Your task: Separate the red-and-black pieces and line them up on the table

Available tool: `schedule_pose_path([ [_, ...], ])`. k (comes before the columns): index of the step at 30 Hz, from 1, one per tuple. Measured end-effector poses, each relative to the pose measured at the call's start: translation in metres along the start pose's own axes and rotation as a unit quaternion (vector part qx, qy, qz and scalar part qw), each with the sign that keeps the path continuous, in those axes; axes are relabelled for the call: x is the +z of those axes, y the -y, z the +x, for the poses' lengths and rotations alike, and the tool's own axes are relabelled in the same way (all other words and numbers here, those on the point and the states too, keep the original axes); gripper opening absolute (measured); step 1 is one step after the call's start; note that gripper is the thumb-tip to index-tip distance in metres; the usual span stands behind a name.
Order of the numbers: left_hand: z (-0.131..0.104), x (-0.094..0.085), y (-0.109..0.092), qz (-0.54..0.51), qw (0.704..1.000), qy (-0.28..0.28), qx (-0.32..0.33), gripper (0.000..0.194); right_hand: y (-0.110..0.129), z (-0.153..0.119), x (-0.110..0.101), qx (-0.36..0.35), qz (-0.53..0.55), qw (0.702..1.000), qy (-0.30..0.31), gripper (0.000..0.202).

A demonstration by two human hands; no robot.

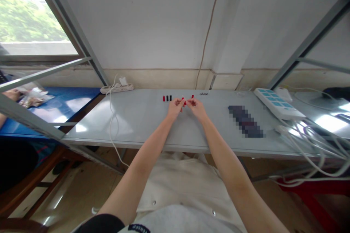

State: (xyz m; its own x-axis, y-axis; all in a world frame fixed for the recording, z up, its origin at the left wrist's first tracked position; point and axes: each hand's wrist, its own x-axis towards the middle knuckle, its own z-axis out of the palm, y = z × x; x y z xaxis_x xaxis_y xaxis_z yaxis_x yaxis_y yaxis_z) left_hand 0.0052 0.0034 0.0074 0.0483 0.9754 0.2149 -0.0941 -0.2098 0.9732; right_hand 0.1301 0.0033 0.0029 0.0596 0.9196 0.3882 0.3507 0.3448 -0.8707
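My left hand is closed, thumb and fingers pinching a small red cylinder in front of me. Close against it on the right is my right hand, its fingertips pressed together at the cylinder's side; whatever they grip is too small to make out. Just past the right fingers shows another red cylinder. To the left of my hands, a red cylinder, a black cylinder and a second black cylinder stand upright in a row. Several tiny dark metallic pieces lie together beyond my right hand.
The grey table runs along a wall. A white power strip with a hanging cable is at the back left. On the right are a pixelated dark object, a large white socket block and tangled cables. Another person's hand shows far left.
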Motion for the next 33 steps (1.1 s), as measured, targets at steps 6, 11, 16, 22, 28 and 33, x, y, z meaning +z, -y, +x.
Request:
schedule_pose_path([
  [6,0.003,-0.001,0.005,0.018,1.0,0.001,0.01,0.031,-0.006,0.002,0.002,0.009,0.049,0.998,0.024,0.032],
  [11,0.003,-0.003,0.005,0.065,0.997,0.002,0.035,0.034,-0.006,0.0,0.003,-0.02,0.007,0.998,0.059,0.028],
  [16,0.002,-0.006,0.007,0.158,0.983,-0.033,0.09,0.034,-0.001,-0.005,0.003,-0.045,-0.079,0.993,0.077,0.021],
  [22,0.004,-0.011,0.011,0.187,0.974,-0.036,0.119,0.023,0.001,-0.007,0.004,-0.065,-0.103,0.989,0.089,0.021],
  [28,0.009,-0.017,0.015,0.155,0.983,-0.006,0.102,0.017,0.006,-0.009,0.007,-0.069,-0.127,0.986,0.087,0.018],
  [33,0.009,-0.016,0.015,0.118,0.99,-0.008,0.075,0.017,0.008,-0.01,0.01,-0.059,-0.166,0.98,0.092,0.015],
])
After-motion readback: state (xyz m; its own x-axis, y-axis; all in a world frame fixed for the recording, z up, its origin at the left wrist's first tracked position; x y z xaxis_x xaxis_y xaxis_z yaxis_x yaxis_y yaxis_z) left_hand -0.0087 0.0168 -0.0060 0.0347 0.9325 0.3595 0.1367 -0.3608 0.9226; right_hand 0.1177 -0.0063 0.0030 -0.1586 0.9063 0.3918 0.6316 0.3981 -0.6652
